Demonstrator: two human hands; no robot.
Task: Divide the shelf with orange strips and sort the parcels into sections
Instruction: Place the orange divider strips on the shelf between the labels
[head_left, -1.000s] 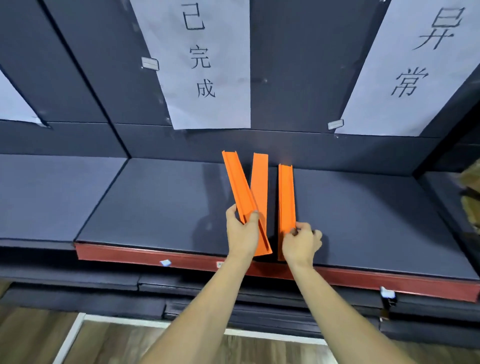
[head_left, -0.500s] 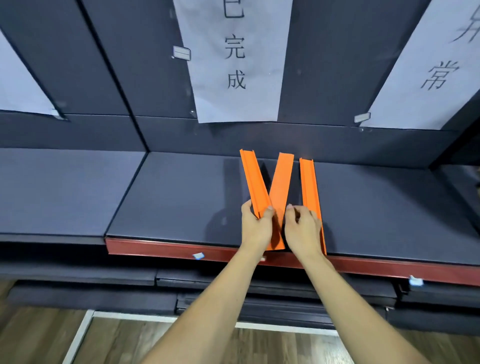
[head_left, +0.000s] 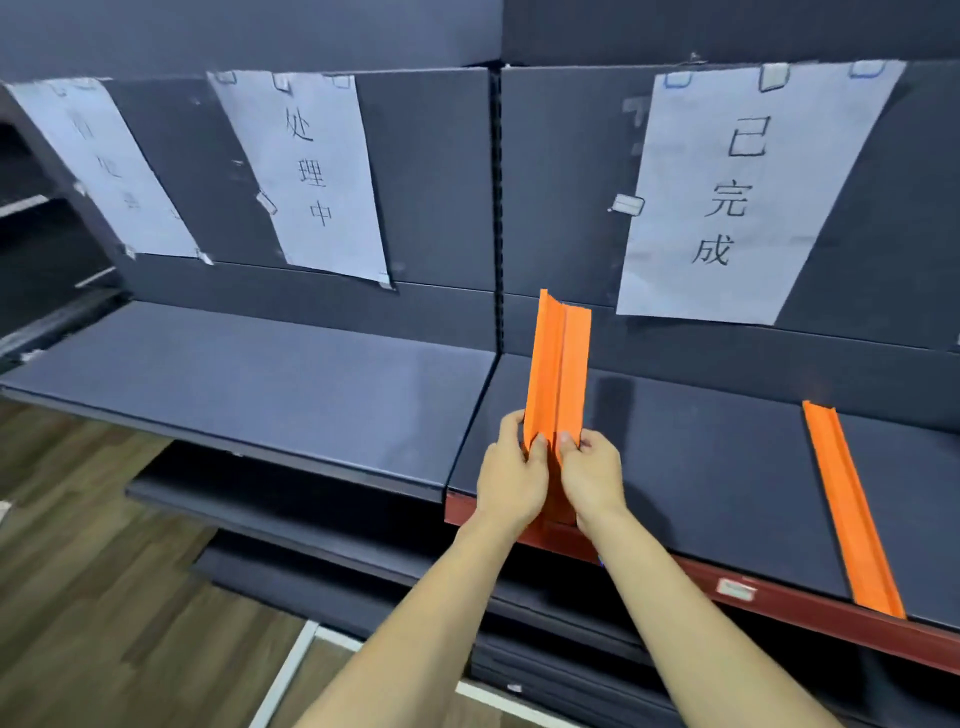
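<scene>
Two hands hold orange strips at the shelf.
The left hand (head_left: 511, 475) and right hand (head_left: 589, 475) each pinch the near end of two long orange plastic strips (head_left: 558, 374), held side by side above the dark grey shelf (head_left: 701, 467). A third orange strip (head_left: 847, 506) lies flat on the shelf, well apart to the right.

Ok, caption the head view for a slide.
Both hands, left hand and right hand, pinch two orange strips together; a third strip lies on the shelf.

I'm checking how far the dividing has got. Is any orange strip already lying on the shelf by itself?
Yes. One orange strip lies flat on the shelf, apart from both hands, which hold the other strips further left.
</scene>
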